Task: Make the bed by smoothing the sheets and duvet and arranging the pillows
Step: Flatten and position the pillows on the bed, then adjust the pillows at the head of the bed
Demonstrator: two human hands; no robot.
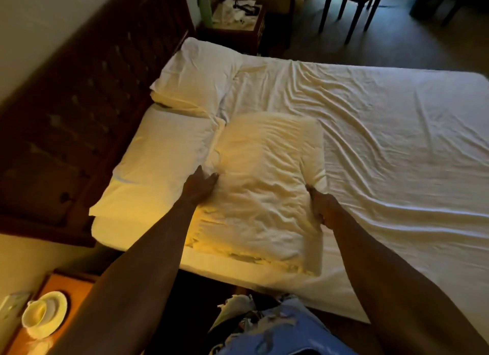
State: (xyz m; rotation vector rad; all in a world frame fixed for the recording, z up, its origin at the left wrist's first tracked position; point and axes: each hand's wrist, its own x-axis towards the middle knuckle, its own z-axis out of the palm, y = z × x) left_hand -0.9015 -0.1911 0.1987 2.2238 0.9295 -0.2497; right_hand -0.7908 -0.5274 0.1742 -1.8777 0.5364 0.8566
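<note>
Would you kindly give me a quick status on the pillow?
Left hand flat on loose pillow. Right hand gripping its right edge. Two pillows at headboard. Sheet wrinkled.

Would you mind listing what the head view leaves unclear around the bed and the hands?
- Right hand: fingers sunk in the loose pillow; grip unclear.
- Far nightstand: items too dark and small to identify, apart from a green bottle.
- Cup: contents washed out by lamp glow.
- Sheet: right part cut off by the frame edge.
- Duvet: none visible.
</note>
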